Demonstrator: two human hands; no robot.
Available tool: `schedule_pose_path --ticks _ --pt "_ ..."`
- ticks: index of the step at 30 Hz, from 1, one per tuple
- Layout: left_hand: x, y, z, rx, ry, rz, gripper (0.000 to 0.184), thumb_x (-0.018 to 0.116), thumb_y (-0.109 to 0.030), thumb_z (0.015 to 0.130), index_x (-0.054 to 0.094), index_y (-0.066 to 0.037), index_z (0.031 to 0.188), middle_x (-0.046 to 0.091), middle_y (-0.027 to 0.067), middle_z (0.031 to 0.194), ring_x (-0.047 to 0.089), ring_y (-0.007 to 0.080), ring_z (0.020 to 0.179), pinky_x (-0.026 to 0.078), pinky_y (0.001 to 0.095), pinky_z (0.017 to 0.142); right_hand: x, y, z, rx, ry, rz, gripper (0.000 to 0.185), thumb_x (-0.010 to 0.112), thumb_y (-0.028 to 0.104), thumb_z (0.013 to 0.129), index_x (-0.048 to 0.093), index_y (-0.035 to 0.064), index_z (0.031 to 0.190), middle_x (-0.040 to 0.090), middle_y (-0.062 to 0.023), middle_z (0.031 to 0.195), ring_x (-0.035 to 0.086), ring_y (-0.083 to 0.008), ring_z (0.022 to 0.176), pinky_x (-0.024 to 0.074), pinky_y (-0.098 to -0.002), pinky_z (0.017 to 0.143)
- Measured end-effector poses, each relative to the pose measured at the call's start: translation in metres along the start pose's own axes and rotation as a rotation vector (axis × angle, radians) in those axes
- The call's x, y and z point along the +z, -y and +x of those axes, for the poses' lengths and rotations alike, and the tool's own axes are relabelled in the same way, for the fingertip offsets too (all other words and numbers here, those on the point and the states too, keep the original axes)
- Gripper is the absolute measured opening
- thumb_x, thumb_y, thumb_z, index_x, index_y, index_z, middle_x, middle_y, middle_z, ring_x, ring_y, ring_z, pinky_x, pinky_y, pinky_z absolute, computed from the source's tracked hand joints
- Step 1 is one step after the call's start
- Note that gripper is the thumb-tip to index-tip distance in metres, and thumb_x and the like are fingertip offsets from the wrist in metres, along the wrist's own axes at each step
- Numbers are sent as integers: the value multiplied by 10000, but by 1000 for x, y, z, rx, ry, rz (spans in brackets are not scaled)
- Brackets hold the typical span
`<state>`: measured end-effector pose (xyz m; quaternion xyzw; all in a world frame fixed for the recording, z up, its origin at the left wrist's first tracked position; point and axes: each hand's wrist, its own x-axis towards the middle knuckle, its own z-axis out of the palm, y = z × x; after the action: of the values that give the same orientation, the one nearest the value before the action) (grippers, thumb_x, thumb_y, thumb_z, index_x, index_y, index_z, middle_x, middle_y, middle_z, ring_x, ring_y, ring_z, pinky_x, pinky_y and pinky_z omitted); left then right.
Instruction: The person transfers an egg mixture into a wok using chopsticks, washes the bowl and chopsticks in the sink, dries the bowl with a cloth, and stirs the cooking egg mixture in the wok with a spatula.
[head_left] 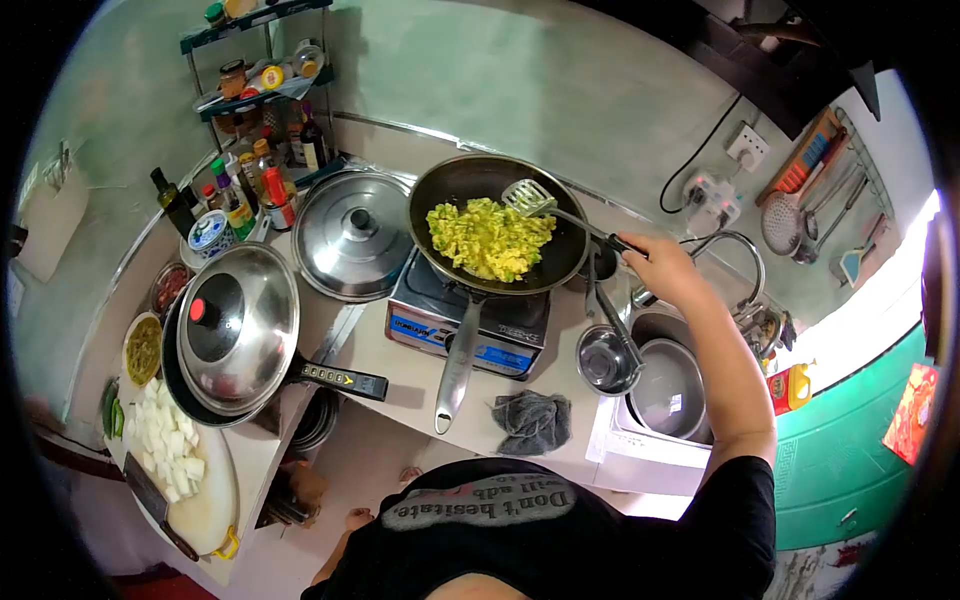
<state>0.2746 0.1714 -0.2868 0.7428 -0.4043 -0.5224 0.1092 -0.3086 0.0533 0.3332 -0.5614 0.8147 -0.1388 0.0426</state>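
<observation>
My right hand (660, 266) is closed round the dark handle of a slotted metal spatula (530, 198). The spatula's head rests over the right part of a dark frying pan (430, 185), beside chopped yellow-green scrambled eggs (488, 238). The pan sits on a portable gas stove (465, 325), its metal handle (460, 365) pointing towards me. Low beside my body hangs my left hand (358, 518), small in view, with its fingers curled and nothing visible in them.
Left of the stove lie a steel lid (345, 235) and a second covered pan (240, 330). A cutting board (215, 500) holds white chunks and a knife (150, 490). A grey cloth (532, 422), a steel bowl (606, 358) and the sink basin (668, 390) are nearer right.
</observation>
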Motion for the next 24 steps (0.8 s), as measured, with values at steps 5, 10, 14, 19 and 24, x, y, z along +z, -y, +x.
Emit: schedule_pose_path --ticks 5,10,14,19,24 --pt "-3 0 -2 59 121 -95 126 549 -45 736 564 -2 853 596 106 740 574 170 685 465 295 606 -5 0 -19 -3 -56 -126 335 494 264 770 534 130 1075 574 -178 901 537 -352 827 424 -392 730" --pt "0 -10 24 -78 120 -104 104 512 -71 783 497 -6 863 555 73 714 525 174 636 461 302 600 25 -7 -8 -43 -13 -118 338 484 263 772 526 147 1087 572 -182 911 536 -346 841 420 -401 746" --pt "-9 -34 9 74 235 -7 141 496 -121 809 472 -2 880 543 66 710 515 183 628 462 301 607 38 4 1 -20 75 -216 350 478 265 773 514 158 1105 566 -175 942 531 -333 874 416 -397 770" --pt "-10 -41 0 -104 70 -94 170 530 -179 786 522 -26 861 592 101 735 566 195 687 469 309 634 36 -1 8 -47 36 -136 353 485 276 769 520 154 1098 567 -161 958 533 -321 885 417 -383 772" --pt "-14 -1 4 -20 -85 156 187 574 -216 744 593 -34 784 620 124 758 598 202 752 471 304 652 7 13 -3 -95 38 -74 335 517 263 757 542 154 1073 583 -153 904 557 -310 794 437 -362 710"
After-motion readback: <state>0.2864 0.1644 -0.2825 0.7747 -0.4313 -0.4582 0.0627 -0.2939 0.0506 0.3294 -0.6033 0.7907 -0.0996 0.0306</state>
